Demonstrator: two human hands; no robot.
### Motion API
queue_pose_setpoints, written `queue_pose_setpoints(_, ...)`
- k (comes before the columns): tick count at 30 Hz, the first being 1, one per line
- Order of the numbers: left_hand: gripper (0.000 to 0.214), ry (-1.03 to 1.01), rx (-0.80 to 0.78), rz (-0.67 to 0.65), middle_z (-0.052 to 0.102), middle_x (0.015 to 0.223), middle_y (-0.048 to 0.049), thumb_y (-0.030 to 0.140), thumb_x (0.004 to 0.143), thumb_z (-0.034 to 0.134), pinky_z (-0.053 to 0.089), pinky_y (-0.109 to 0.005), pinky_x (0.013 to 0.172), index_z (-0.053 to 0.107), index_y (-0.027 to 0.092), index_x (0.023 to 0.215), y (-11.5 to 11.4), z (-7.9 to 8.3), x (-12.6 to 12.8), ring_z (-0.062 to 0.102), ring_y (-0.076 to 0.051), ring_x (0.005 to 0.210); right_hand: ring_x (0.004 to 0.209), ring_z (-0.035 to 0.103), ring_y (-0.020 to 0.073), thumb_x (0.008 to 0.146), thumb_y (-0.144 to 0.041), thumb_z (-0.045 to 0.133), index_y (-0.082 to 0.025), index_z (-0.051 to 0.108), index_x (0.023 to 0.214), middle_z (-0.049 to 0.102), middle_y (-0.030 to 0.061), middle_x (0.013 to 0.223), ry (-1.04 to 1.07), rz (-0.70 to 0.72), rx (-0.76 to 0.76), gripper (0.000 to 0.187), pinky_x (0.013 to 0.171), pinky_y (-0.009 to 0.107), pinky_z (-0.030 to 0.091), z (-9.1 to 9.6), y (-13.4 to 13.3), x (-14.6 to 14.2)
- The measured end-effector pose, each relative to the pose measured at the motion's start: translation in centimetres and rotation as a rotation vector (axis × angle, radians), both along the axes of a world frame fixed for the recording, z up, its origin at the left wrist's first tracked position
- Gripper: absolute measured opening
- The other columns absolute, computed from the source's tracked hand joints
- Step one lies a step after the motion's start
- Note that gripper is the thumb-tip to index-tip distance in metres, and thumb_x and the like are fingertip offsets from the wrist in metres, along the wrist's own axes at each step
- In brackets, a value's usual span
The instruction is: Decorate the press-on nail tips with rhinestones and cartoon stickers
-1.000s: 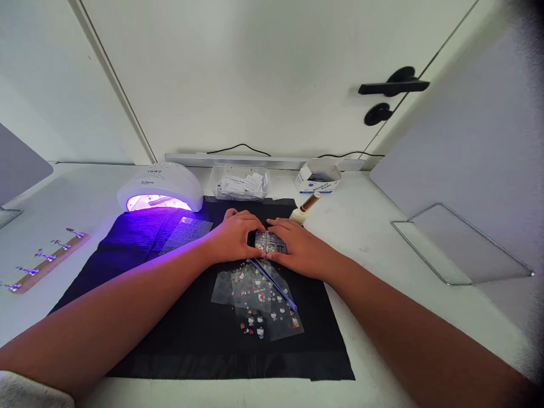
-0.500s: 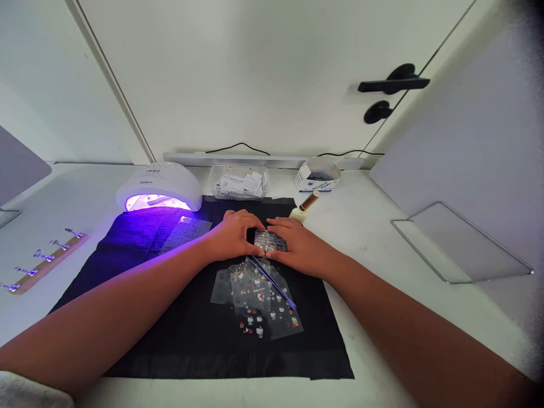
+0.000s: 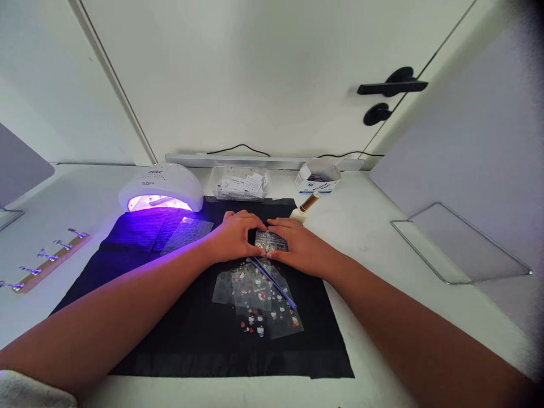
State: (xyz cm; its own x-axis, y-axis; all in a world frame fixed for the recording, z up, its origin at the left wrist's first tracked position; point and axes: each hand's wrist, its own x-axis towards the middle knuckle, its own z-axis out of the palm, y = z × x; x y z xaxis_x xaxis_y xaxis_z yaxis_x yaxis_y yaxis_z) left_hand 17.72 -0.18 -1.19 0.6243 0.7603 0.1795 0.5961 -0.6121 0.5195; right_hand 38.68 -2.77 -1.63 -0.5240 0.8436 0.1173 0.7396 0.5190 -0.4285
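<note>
A small clear compartment box point(image 3: 271, 241) with shiny rhinestones in its cells lies on the black mat point(image 3: 187, 334). My left hand point(image 3: 236, 236) grips its left side, thumb at the near edge and fingers at the far edge. From the right, my right hand point(image 3: 296, 245) holds it the same way, fingers and thumb on the far and near edges. Just below the box lie purple tweezers point(image 3: 274, 283), across clear sticker sheets point(image 3: 250, 306) printed with white cat faces and red details. Behind my right hand stands a bottle with a gold-brown cap point(image 3: 309, 201).
A white nail lamp point(image 3: 164, 184) glows purple at the back left, near another clear sheet point(image 3: 187, 233). Behind the mat are a plastic tub of packets point(image 3: 240, 184) and an alcohol pads box point(image 3: 318, 177). A wooden strip with clear stands point(image 3: 53, 263) is at left, a wire frame point(image 3: 461, 243) at right.
Both hands keep their hold on the compartment box with almost no movement. The whole view has shifted very slightly.
</note>
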Motion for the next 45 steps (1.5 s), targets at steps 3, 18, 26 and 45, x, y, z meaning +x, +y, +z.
queue_pose_setpoints(3,0.044,0.006,0.012,-0.005,0.069,0.114,-0.0032,0.041,0.065,0.081,0.032,-0.047,0.099,0.066,0.022,0.102,-0.08,0.03,-0.03,0.058,-0.027,0.112,0.137,0.044,0.0361,0.078,-0.038,0.07,-0.015,0.06,0.128,0.051,0.0176,0.144,-0.012,-0.006,-0.014,0.056,0.112,0.059,0.037,0.2,-0.08,-0.08)
queue_pose_setpoints(18,0.045,0.032,0.042,-0.024,0.069,0.116,-0.0029,0.043,0.066,0.08,0.03,-0.044,0.097,0.067,0.022,0.103,0.01,0.18,-0.1,0.059,-0.026,0.112,0.137,0.044,0.0364,0.078,-0.038,0.071,-0.013,0.061,0.127,0.051,0.0186,0.144,-0.009,-0.003,-0.013,0.056,0.112,0.059,0.037,0.13,-0.06,-0.06)
queue_pose_setpoints(26,0.044,0.068,0.073,-0.027,0.07,0.116,-0.003,0.046,0.068,0.078,0.028,-0.044,0.095,0.068,0.022,0.104,-0.07,0.18,-0.16,0.059,-0.026,0.11,0.136,0.045,0.0363,0.078,-0.039,0.071,-0.016,0.062,0.126,0.053,0.0175,0.142,0.011,0.001,0.0,0.054,0.111,0.059,0.038,0.07,-0.05,-0.04)
queue_pose_setpoints(45,0.049,0.002,0.01,-0.065,0.068,0.115,-0.0036,0.043,0.062,0.085,0.034,-0.044,0.097,0.067,0.023,0.103,0.74,-0.13,-0.23,0.058,-0.026,0.111,0.136,0.045,0.0365,0.077,-0.042,0.072,-0.017,0.061,0.129,0.052,0.0164,0.144,0.013,-0.007,-0.003,0.058,0.112,0.059,0.038,-0.11,-0.07,0.03)
